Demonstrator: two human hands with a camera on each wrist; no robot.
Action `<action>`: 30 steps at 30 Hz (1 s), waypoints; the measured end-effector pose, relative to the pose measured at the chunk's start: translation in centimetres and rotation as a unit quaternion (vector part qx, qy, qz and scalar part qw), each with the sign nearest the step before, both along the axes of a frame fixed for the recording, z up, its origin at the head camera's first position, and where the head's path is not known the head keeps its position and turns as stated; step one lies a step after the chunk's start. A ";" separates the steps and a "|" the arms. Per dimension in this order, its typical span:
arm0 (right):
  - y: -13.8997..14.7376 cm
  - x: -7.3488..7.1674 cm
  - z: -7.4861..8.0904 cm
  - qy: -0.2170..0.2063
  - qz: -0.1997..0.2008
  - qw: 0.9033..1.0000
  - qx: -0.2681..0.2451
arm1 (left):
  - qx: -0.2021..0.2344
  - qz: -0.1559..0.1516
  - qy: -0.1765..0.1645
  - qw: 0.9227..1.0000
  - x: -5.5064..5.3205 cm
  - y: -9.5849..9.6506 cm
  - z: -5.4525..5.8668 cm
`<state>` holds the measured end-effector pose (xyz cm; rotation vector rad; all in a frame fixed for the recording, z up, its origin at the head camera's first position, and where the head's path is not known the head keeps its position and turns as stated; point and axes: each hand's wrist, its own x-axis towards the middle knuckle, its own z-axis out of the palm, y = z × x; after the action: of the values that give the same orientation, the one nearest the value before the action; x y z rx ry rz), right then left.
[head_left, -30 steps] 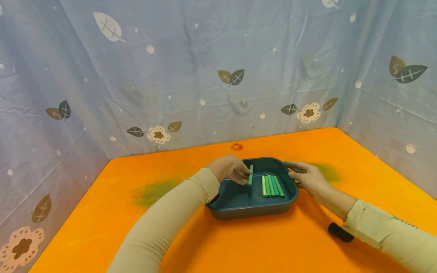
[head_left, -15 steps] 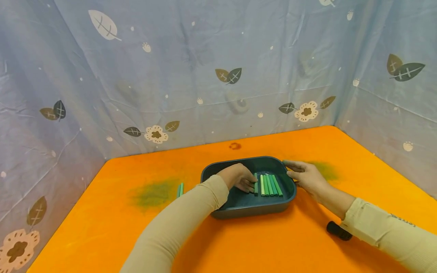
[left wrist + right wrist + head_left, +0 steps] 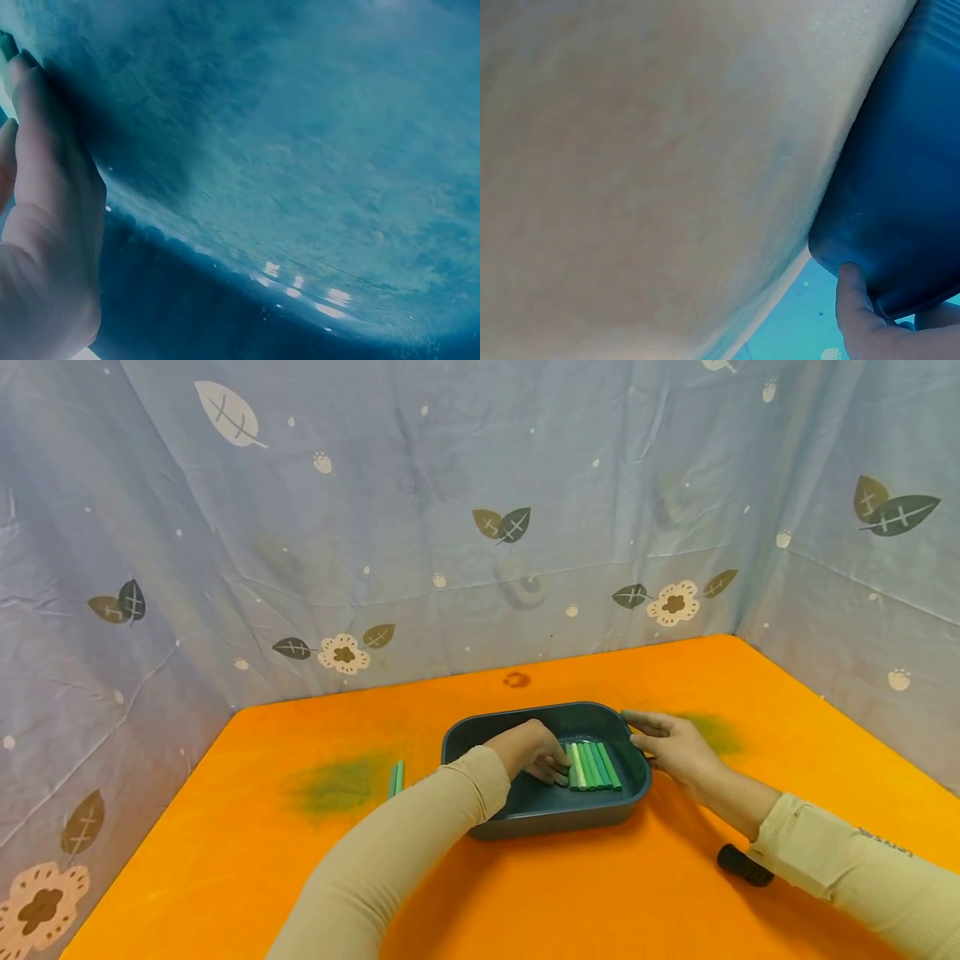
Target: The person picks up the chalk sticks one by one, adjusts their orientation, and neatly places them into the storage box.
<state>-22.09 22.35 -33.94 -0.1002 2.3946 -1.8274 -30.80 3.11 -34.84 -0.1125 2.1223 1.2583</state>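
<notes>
In the head view, a dark teal tray (image 3: 555,826) stands mid-table. A row of several green chalk sticks (image 3: 596,768) lies side by side in its right half. My left hand (image 3: 536,753) reaches inside and pinches the leftmost chalk stick, now beside that row. In the left wrist view, a green end of a chalk stick (image 3: 7,46) shows at the fingertips of the left hand (image 3: 56,217); the rest is hidden. My right hand (image 3: 686,756) touches the tray's right side with fairly straight fingers. The right wrist view shows a finger (image 3: 853,300) against its wall.
Two more green chalk sticks (image 3: 396,779) lie left of the tray, partly behind the left sleeve. A short black cylinder (image 3: 744,865) is near the right sleeve. Green smudges mark the orange table (image 3: 570,893). A patterned curtain (image 3: 420,527) hangs behind and at the sides.
My left hand has moved right inside the tray, bringing a chalk stick down beside the row. The two sticks at left have come out from behind the left arm. My right hand stays at the tray.
</notes>
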 end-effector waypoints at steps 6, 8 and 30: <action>-0.1 0.0 0.1 -0.001 0.002 1.000 0.002 | 0.019 -0.004 -0.019 1.000 2.9 -0.1 3.0; -0.1 0.0 0.1 -0.002 0.003 1.000 0.001 | 0.016 -0.003 -0.026 1.000 1.8 0.2 1.8; -0.2 0.4 0.2 0.000 0.005 1.000 0.012 | 0.062 -0.028 0.009 0.998 3.0 -7.0 9.9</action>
<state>-21.73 22.11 -33.70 -0.1097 2.4110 -1.7949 -27.79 -3.91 -24.89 0.0113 2.0428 1.3584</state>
